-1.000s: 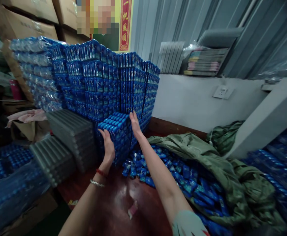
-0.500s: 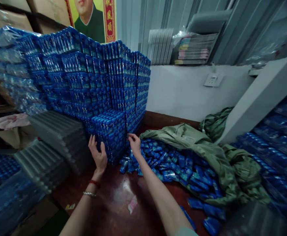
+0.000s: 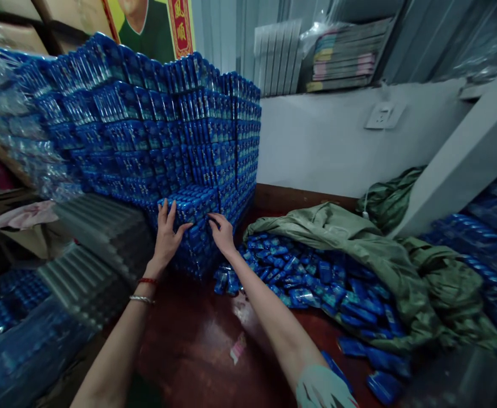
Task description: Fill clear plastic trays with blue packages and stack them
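A low block of blue packets (image 3: 195, 198), small glossy packs set in tight rows and layers, stands before a taller stack (image 3: 141, 130) of similar packs. My left hand (image 3: 167, 235) is at the block's left front, fingers stretched upward against its upper layer and thumb out to the right across the front. Beside the right front edge is my right hand (image 3: 222, 232), its index finger and thumb slightly apart near the packs; its other fingers are partly hidden. Neither hand is closed round a pack. To the right, loose blue packs (image 3: 303, 277) spill from a green sack (image 3: 328, 226).
Grey ribbed trays (image 3: 107, 226) are piled to the left of the block. More blue packs (image 3: 478, 243) are stacked at far right, past a slanted white beam (image 3: 461, 147). A scrap of paper (image 3: 238, 347) lies on the dark red floor (image 3: 197, 362).
Both hands have moved up and in to the block's upper part. The right hand has shifted left to its front edge, its pinched fingers parting a little. The view has shifted slightly.
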Demonstrator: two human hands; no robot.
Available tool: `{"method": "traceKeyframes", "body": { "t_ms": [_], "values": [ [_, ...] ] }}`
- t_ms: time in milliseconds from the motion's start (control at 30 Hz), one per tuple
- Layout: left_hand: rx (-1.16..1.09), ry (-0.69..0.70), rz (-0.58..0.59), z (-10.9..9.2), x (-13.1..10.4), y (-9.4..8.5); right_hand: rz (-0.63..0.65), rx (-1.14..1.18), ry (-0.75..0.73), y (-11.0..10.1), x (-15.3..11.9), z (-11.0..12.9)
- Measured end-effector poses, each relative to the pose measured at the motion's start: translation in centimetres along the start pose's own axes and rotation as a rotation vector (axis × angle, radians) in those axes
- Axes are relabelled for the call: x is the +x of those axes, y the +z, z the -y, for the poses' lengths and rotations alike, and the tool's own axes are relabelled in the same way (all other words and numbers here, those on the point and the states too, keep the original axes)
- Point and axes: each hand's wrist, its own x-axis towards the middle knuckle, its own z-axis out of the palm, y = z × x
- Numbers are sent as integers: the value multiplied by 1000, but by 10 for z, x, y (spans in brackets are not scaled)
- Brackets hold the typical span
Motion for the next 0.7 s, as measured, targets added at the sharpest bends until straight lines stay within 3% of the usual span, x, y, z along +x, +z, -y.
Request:
{"method": "traceKeyframes", "body": {
  "t_ms": [100, 200, 433, 567, 700],
  "values": [
    [14, 34, 8, 1, -1, 1, 66, -185, -166, -1, -2, 12],
    [46, 70, 27, 2, -1, 1, 262, -305, -360, -6, -12, 24],
    [105, 98, 82, 12, -3, -3, 527, -582, -580, -23, 2, 41],
    [143, 178, 201, 25, -4, -7, 639, -565, -609, -26, 18, 45],
    [161, 185, 221, 28, -5, -7, 747, -497, -539, -25, 28, 49]
  ]
}}
